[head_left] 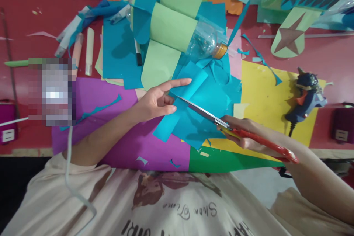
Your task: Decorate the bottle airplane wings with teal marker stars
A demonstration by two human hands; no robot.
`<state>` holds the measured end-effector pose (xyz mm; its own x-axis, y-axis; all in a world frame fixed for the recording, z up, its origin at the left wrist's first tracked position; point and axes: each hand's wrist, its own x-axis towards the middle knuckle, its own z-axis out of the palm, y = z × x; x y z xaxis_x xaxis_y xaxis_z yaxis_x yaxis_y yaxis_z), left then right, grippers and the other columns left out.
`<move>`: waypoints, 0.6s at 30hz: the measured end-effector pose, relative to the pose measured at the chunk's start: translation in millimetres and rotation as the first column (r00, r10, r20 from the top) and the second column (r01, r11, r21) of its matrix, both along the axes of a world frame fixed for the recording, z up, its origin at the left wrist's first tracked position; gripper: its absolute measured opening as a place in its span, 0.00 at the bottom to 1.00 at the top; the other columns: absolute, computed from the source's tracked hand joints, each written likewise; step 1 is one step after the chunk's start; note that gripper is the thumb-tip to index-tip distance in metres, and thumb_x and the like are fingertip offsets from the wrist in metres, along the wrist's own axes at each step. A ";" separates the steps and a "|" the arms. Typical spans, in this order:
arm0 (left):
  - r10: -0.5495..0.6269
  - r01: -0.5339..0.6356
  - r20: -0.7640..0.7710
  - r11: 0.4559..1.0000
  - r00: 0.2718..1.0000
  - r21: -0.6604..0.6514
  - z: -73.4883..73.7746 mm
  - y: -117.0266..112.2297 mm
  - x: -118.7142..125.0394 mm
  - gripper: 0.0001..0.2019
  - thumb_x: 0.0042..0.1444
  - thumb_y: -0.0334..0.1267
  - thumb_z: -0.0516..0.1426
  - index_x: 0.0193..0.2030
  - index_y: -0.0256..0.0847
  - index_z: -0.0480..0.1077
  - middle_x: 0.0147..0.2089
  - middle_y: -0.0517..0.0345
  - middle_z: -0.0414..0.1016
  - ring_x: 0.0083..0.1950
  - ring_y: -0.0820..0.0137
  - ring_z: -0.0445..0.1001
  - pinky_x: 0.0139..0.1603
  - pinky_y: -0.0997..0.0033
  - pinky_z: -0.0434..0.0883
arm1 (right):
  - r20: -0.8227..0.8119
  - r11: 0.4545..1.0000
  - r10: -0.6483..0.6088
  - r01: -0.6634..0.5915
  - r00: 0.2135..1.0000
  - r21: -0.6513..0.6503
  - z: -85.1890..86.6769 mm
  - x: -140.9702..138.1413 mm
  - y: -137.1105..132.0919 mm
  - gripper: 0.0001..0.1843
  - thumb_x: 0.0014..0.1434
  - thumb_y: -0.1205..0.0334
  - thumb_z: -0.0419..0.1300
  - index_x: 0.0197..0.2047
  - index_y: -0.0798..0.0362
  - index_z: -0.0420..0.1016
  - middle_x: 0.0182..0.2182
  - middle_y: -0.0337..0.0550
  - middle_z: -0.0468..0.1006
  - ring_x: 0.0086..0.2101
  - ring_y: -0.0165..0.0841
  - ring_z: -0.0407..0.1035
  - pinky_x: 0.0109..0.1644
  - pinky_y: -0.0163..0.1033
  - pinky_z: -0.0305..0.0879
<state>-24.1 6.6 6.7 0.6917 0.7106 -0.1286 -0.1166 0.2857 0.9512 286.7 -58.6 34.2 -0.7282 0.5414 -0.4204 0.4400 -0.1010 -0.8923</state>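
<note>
My left hand (157, 100) is at a folded strip of blue paper (193, 81), its index finger stretched along the paper's upper edge and its other fingers curled beside it. The strip's corner sits between these fingers. In my right hand (240, 132) is a pair of scissors (265, 143) with red and yellow handles. Their long blades point left, tips against the blue strip close to my left fingers, and look nearly closed. Beneath lie more blue sheets (215, 99). Just beyond is a clear plastic bottle (203, 40) with an orange cap, wrapped in light green paper (174, 22).
A blue glue gun (306, 96) rests on yellow paper (257, 96) at the right. Purple paper (110, 118) and green paper (221, 160) cover the front edge. Several markers (90, 51) lie at the left, near a white cable (69, 162). A decorated green piece (290, 37) is at the far right.
</note>
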 end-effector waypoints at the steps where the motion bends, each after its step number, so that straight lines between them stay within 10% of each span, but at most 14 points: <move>1: 0.000 0.000 -0.002 1.000 1.000 0.005 0.3 0.0 0.2 0.30 0.55 0.39 0.64 0.66 0.47 0.64 0.25 0.67 0.63 0.21 0.79 0.53 0.21 0.75 0.53 | -0.011 1.000 -0.003 0.003 1.000 -0.009 -1.3 0.2 0.0 0.32 0.60 0.30 0.50 0.48 0.51 0.66 0.23 0.32 0.61 0.21 0.25 0.51 0.21 0.31 0.51; 18: 0.019 -0.013 -0.095 0.998 0.995 0.062 -0.3 0.5 -0.5 0.32 0.56 0.35 0.61 0.68 0.47 0.60 0.23 0.70 0.53 0.21 0.79 0.51 0.21 0.78 0.53 | -0.011 0.993 -0.120 0.120 0.993 -0.001 8.9 0.8 -2.4 0.29 0.57 0.31 0.55 0.42 0.51 0.67 0.24 0.33 0.64 0.22 0.25 0.55 0.23 0.32 0.53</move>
